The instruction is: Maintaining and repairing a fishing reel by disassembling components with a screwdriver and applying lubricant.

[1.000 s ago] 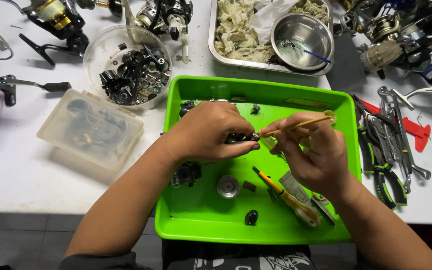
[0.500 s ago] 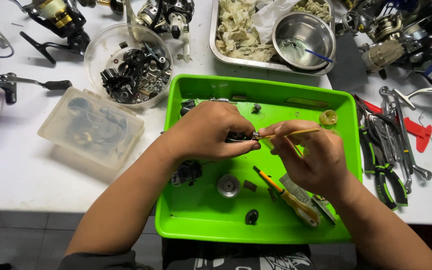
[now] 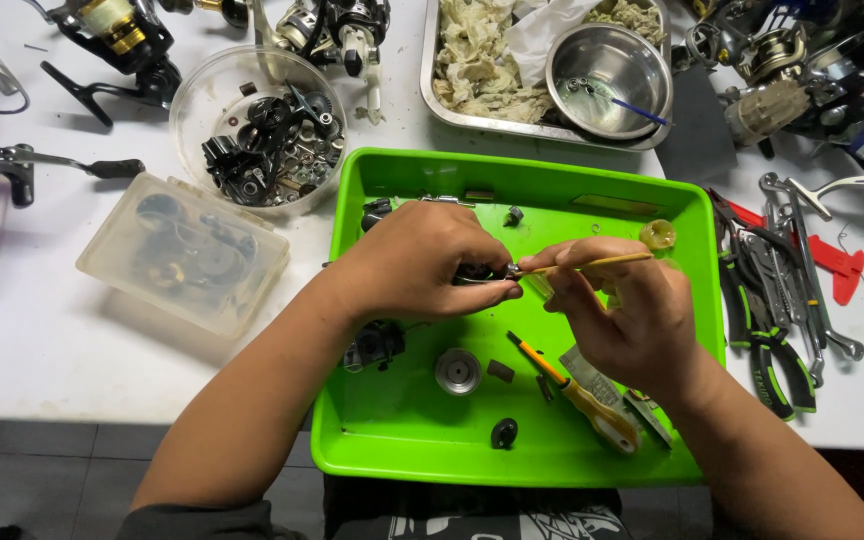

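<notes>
Because the left hand (image 3: 422, 265) curls over it, the small dark metal part (image 3: 482, 274) pinched in its closed fingertips is mostly hidden, and its shape cannot be told; it sits above the middle of the green tray (image 3: 392, 440). The right hand (image 3: 632, 320) has its fingers closed on a thin yellow brush (image 3: 592, 263), held level, whose tip meets the part just right of the left fingertips.

On the tray floor near the hands lie a round silver spool (image 3: 458, 370), a dark reel piece (image 3: 377, 345) half under the left forearm, a black knob (image 3: 503, 433) and a yellow-handled screwdriver (image 3: 577, 390), partly covered by the right wrist.

Far left, a clear round bowl (image 3: 257, 130) holds a tangle of small dark parts too fine to separate. The pliers (image 3: 767, 300) lie right of the tray.
</notes>
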